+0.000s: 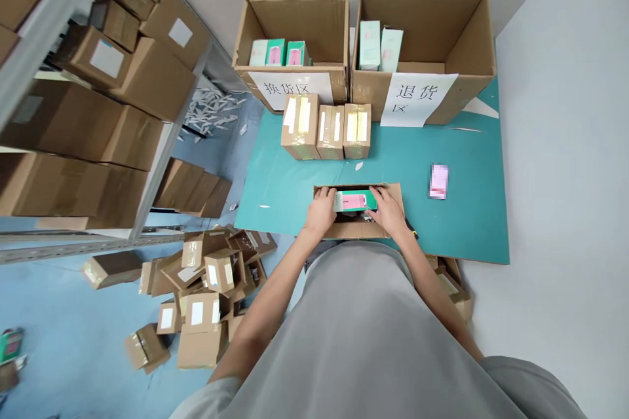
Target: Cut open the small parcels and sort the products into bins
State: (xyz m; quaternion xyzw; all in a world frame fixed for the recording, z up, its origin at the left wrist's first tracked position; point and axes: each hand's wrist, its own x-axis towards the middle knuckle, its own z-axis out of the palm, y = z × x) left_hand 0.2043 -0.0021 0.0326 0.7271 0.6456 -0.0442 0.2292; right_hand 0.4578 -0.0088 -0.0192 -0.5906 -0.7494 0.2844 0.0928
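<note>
A small green, white and pink product box (354,201) lies level in the mouth of an opened cardboard box (358,230) at the table's near edge. My left hand (322,211) is at its left end, fingers curled in at the carton's rim. At the other end, my right hand (388,211) has its fingers closed on the corner of the product box. Beneath it the carton's inside is dark, with some light bits showing. A dark object with a yellow part (411,229) lies partly hidden by my right wrist.
Three taped cartons (330,134) stand on the green table (280,193). Behind them, two large cardboard boxes (339,82) with paper signs hold product boxes (369,46). A blurred pink phone-like item (438,181) lies right. Shelving (162,163) and heaped cartons (199,314) are left.
</note>
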